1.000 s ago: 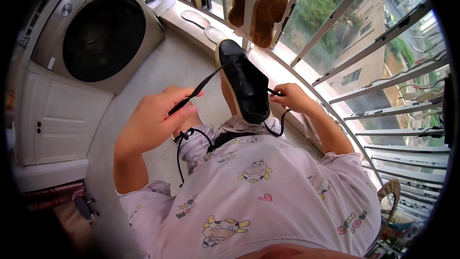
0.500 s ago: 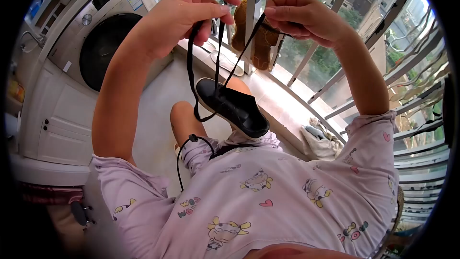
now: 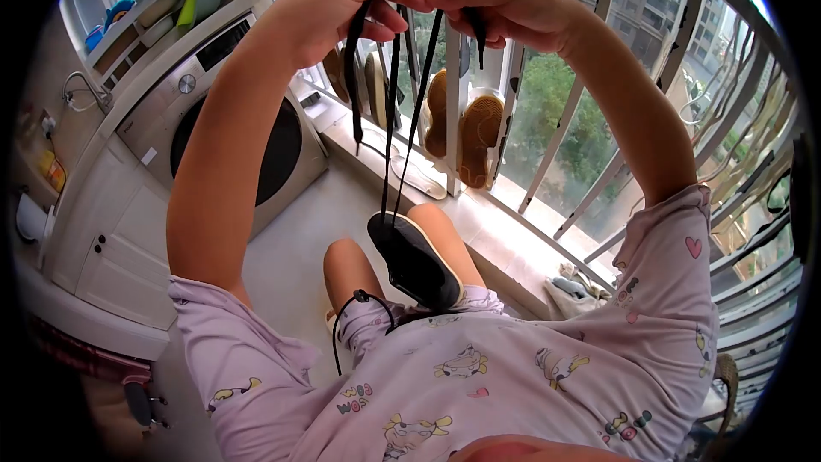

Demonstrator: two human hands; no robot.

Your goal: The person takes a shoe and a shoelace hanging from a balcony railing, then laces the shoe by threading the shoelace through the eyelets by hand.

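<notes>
A black shoe [image 3: 415, 265] with a pale sole edge rests between my thighs at the lap. Its two black shoelaces [image 3: 391, 133] run up taut to my hands. My left hand [image 3: 355, 0] is pinched on the laces, and one loose end hangs below its fingers. Close beside it, my right hand [image 3: 505, 4] grips a lace between thumb and fingers, with a short end dangling beneath. The fingertips of both hands meet or nearly meet, and exactly which lace lies in which fingers is partly hidden.
Tan-soled shoes [image 3: 479, 141] lean against the window railing [image 3: 556, 145]. Pale insoles [image 3: 410, 173] lie on the ledge. A washing machine [image 3: 201, 94] stands at left, above a white cabinet [image 3: 120, 257]. A cloth bag [image 3: 571, 291] sits at right by the railing.
My hands have come together, the right one moving left. The laces are drawn up straighter, and the left lace's wide loop is now a hanging end. The view has shifted.
</notes>
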